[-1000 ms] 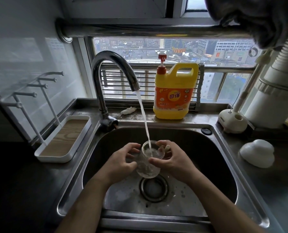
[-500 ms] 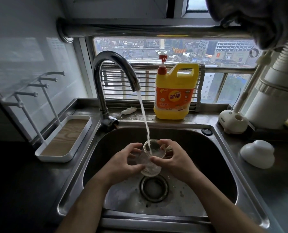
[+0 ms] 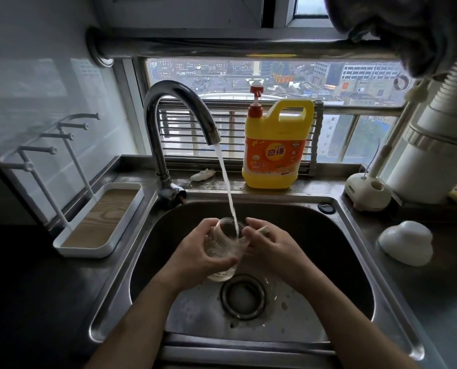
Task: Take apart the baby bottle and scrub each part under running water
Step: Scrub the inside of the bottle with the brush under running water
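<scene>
A clear glass bottle body (image 3: 226,243) without its top is held over the steel sink (image 3: 120,275), just above the drain (image 3: 243,295). My left hand (image 3: 195,251) grips it around the side, thumb across the front. My right hand (image 3: 272,246) touches the bottle's right rim with its fingertips and also holds a small pale object (image 3: 263,230), partly hidden. Water runs from the curved tap (image 3: 168,102) in a thin stream onto the bottle's open mouth. A white domed bottle cap (image 3: 405,242) lies on the counter at the right.
A yellow dish-soap jug (image 3: 275,147) stands on the ledge behind the sink. A white drying rack with pegs and a wooden tray (image 3: 99,217) sits to the left. A white brush holder (image 3: 368,191) and a large white pipe (image 3: 435,134) stand at the right.
The bottle has tilted, its mouth now leaning left and toward the tap. My left thumb has moved down across its front; my right fingers stay at the rim.
</scene>
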